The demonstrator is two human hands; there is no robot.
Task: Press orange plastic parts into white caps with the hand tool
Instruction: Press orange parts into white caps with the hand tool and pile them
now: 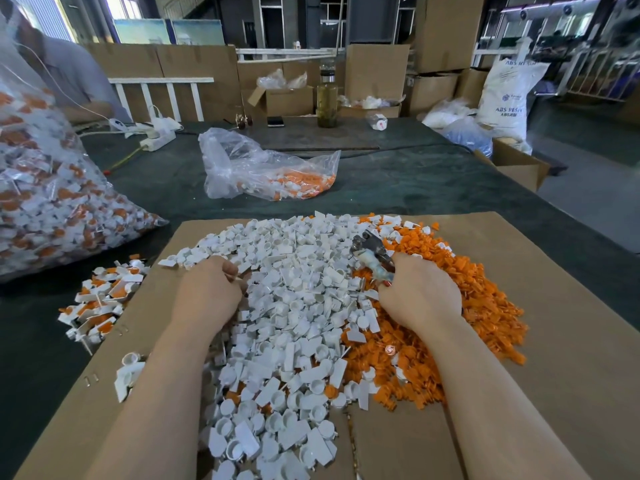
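A wide heap of white caps [294,306] covers the middle of a cardboard sheet [554,341]. To its right lies a heap of orange plastic parts [485,306]. My left hand [207,292] rests knuckles-up in the white caps with its fingers curled down; what they hold is hidden. My right hand [419,296] sits at the seam between the two heaps and grips the hand tool [372,254], whose metal head points up and away from me.
A small pile of assembled white-and-orange pieces [100,303] lies at the sheet's left edge. A big full bag [45,188] stands far left, a smaller bag [270,171] ahead. Another person [69,77] sits at back left. Boxes and a bottle [326,98] stand behind.
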